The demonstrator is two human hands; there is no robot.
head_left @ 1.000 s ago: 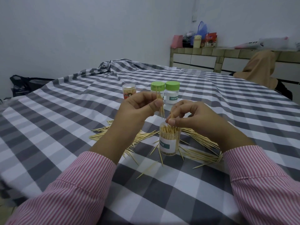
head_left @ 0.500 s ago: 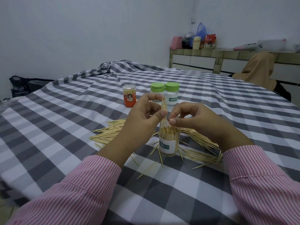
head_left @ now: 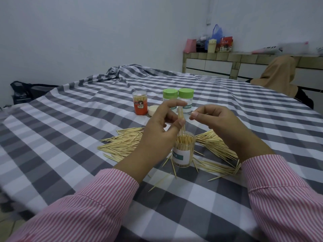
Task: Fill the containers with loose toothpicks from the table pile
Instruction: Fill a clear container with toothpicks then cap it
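Open clear container [head_left: 183, 151], standing on the table [head_left: 70, 137] amid the toothpick pile [head_left: 122, 144]: left hand [head_left: 162, 130] is pinching a small bundle [head_left: 181, 117], now lowering it in, while right hand [head_left: 215, 123], having let go, is hovering loosely curled, holding nothing visible.

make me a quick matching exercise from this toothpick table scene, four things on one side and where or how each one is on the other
Things
1. open jar
2. orange jar
3. left hand
4. loose cap

States
A. lying on the cloth beside the orange jar
B. pinching a few toothpicks above the open jar
C. standing among the scattered toothpicks, nearly full
D. standing left of two green-lidded jars

Pairs: 1-C, 2-D, 3-B, 4-A
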